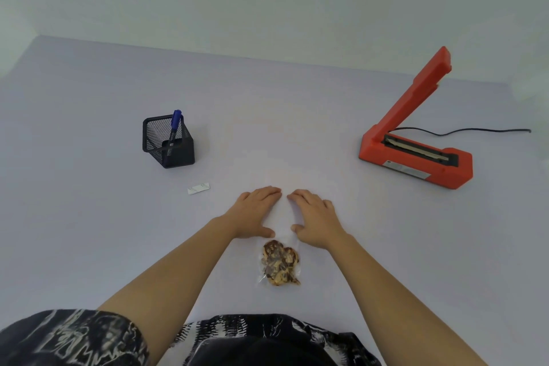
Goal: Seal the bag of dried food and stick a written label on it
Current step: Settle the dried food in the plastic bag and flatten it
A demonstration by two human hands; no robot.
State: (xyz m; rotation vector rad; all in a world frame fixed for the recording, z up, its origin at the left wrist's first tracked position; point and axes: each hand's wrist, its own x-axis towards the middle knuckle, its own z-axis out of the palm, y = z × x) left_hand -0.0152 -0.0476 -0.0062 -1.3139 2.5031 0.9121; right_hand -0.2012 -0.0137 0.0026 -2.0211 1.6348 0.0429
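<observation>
A clear plastic bag (283,223) lies flat on the table in front of me, with brown dried food (280,266) gathered at its near end. My left hand (255,212) and my right hand (315,219) rest palm down on the bag's empty far part, fingers spread, thumbs pointing inward, gripping nothing. The bag's far edge is hard to make out against the table. A small white label (198,188) lies on the table to the left of my left hand. A blue marker (174,125) stands in a black mesh pen holder (168,142) at the back left.
An orange heat sealer (416,154) stands at the right with its arm raised open, and its black cord (475,130) runs off to the right. The pale lilac table (89,217) ends at a white wall behind.
</observation>
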